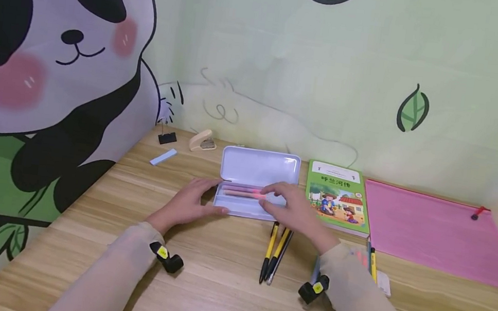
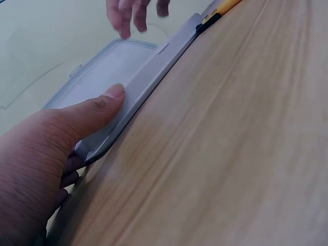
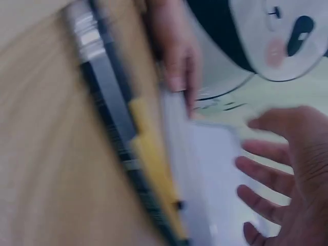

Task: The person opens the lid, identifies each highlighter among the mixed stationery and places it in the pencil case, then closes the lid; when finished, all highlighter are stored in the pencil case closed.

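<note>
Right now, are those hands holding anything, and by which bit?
The left hand grips the open pencil case by its left end. The right hand, above the case, holds nothing.

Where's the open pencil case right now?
Mid-picture in the head view, the pencil case lies on the table between the left hand and right hand, just left of the green book.

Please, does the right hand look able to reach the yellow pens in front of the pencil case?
Probably yes: the right hand looks empty, the yellow pens lie close to it, and nothing seems to stand in between.
</note>
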Available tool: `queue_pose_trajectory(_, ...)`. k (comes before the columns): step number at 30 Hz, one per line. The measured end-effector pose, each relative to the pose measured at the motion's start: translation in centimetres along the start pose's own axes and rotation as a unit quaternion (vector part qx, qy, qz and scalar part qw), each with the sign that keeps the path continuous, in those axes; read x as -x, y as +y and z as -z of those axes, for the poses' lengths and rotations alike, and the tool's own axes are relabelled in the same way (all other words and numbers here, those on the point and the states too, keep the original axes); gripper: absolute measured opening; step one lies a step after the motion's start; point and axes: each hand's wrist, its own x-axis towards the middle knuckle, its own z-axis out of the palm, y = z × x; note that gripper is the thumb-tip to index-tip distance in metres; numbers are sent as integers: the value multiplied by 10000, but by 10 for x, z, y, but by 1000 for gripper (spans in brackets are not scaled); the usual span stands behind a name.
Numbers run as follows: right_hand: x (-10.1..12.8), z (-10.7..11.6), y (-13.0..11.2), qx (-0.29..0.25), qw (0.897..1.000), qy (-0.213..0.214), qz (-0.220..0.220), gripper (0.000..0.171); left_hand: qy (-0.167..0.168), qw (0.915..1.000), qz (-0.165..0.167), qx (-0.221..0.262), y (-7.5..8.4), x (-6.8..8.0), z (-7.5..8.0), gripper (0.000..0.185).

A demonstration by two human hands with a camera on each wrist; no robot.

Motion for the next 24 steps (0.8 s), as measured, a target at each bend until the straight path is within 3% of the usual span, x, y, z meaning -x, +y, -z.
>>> queue_pose_trajectory(6,21,36,-7,341,9973,-357,538,45,37,10000,7,4,0,-3,-1,102)
queue_pose_trajectory(11,52,55,5,632,9954,-400,594,48,62,10000,13,-7,-1,-3,0,102)
queue_pose_trajectory(18,97,67,32,424,9954,-696,506,42,80,10000,-53,-8,-1,-2,1,101)
queue_pose_trajectory(24,115,66,48,469,9930,-907,596,39,50,10000,-22,-31,0,-1,-1,101)
